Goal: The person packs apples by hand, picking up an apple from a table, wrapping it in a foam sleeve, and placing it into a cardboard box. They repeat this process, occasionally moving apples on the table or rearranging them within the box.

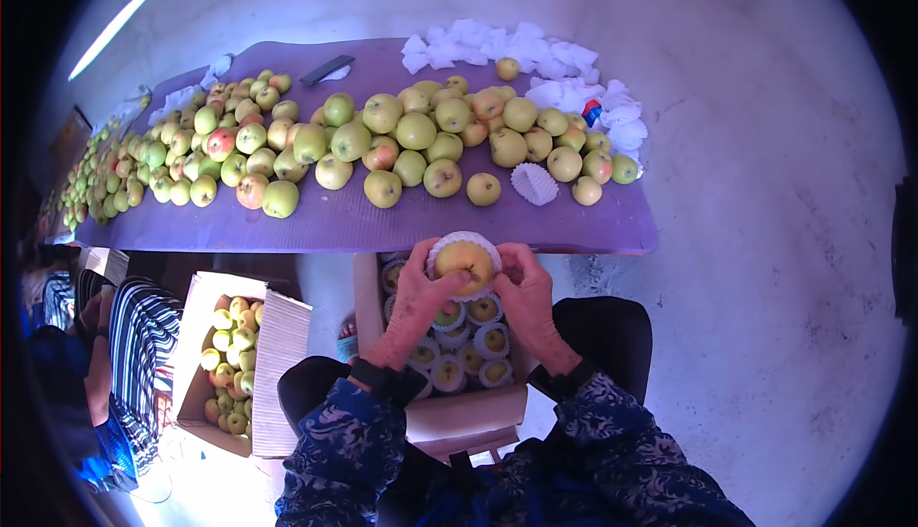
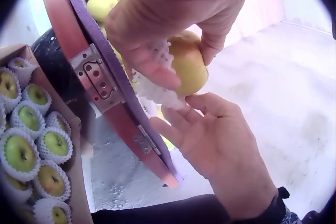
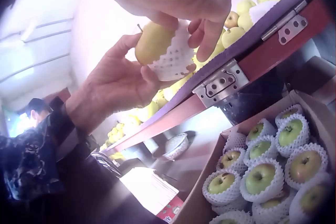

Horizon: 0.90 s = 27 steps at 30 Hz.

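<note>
A yellow-green apple (image 1: 463,261), partly inside a white foam net (image 3: 170,61), is between both hands above an open carton. My left hand (image 1: 417,299) grips it from the left, with thumb and fingers round apple and net. My right hand (image 1: 528,303) holds the other side, its thumb near the apple's top. In the left wrist view the apple (image 2: 189,64) shows bare on one side, the net (image 2: 157,85) bunched on the other. Netted apples (image 3: 261,178) fill the carton (image 1: 478,406) below.
A purple-topped table (image 1: 316,230) bears a long heap of loose apples, with white nets (image 1: 497,44) at its back and one empty net (image 1: 535,185) near the front. Another carton (image 1: 277,374) of apples stands at left, beside a person in striped clothing (image 1: 143,355).
</note>
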Each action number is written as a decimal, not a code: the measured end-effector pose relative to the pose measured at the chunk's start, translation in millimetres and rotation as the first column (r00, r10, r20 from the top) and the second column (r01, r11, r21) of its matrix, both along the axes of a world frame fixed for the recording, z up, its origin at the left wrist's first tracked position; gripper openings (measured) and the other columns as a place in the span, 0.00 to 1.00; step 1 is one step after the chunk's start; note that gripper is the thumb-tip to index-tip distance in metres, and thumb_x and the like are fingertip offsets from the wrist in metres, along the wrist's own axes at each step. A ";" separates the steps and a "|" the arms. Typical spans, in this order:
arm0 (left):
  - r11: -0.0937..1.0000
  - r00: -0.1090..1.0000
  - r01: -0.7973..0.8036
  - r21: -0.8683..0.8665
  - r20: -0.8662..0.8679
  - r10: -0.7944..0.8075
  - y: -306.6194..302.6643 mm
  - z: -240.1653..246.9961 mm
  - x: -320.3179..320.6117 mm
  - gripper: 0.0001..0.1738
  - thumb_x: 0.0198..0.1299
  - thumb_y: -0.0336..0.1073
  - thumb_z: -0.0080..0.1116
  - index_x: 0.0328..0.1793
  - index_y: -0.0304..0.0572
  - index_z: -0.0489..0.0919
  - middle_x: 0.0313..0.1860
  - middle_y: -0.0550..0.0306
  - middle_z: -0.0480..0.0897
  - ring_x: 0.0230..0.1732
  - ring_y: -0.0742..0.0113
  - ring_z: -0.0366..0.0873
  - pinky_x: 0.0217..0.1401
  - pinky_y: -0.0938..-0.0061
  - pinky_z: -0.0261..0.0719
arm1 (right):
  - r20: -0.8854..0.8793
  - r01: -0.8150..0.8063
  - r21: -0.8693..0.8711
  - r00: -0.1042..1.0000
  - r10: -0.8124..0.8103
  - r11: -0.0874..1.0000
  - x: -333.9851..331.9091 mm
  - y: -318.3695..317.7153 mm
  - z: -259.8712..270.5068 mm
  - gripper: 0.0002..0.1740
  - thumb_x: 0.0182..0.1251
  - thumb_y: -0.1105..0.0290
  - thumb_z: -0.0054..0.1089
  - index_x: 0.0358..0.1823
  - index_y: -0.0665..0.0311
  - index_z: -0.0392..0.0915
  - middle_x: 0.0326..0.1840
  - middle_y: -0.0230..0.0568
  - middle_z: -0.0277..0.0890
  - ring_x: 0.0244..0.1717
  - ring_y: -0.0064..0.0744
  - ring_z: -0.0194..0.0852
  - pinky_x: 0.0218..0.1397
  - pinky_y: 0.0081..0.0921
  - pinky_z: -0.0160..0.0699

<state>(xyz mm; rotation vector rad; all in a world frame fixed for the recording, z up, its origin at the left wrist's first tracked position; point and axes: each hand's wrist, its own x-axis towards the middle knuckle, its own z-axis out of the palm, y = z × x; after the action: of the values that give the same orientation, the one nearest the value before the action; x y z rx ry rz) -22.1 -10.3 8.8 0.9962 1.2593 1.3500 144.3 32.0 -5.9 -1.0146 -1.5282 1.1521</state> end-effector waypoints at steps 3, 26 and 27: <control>0.996 0.995 -0.085 0.011 -0.046 0.085 1.0 -5.7 1.2 0.35 0.48 0.37 0.68 0.62 0.34 0.70 0.47 0.53 0.79 0.37 0.70 0.80 0.26 0.79 0.78 | 0.018 -0.062 -0.062 0.998 0.063 0.996 3.8 -4.4 14.6 0.16 0.59 0.85 0.51 0.49 0.69 0.72 0.40 0.34 0.78 0.41 0.22 0.78 0.46 0.22 0.80; 0.999 0.999 0.032 -0.016 0.042 -0.031 -2.8 0.4 5.7 0.20 0.66 0.43 0.57 0.58 0.39 0.79 0.38 0.59 0.81 0.38 0.71 0.80 0.34 0.76 0.80 | -0.289 -0.259 -0.306 0.942 0.170 0.916 12.8 -7.6 0.6 0.44 0.50 0.76 0.70 0.71 0.65 0.58 0.61 0.42 0.68 0.62 0.33 0.69 0.64 0.28 0.71; 1.000 0.997 -0.001 0.015 -0.080 0.002 1.0 -11.0 3.4 0.18 0.67 0.42 0.56 0.56 0.38 0.80 0.38 0.58 0.82 0.39 0.70 0.81 0.34 0.75 0.81 | -0.291 -0.254 -0.321 0.943 0.160 0.913 12.8 -6.8 -3.9 0.44 0.50 0.76 0.70 0.71 0.65 0.59 0.61 0.42 0.68 0.61 0.33 0.69 0.64 0.28 0.71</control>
<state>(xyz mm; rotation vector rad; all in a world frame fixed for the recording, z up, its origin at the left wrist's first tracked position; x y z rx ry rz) -18.7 -9.3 -2.2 1.0696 1.3116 1.3334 157.2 25.2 -9.9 -0.8997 -1.2650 1.6898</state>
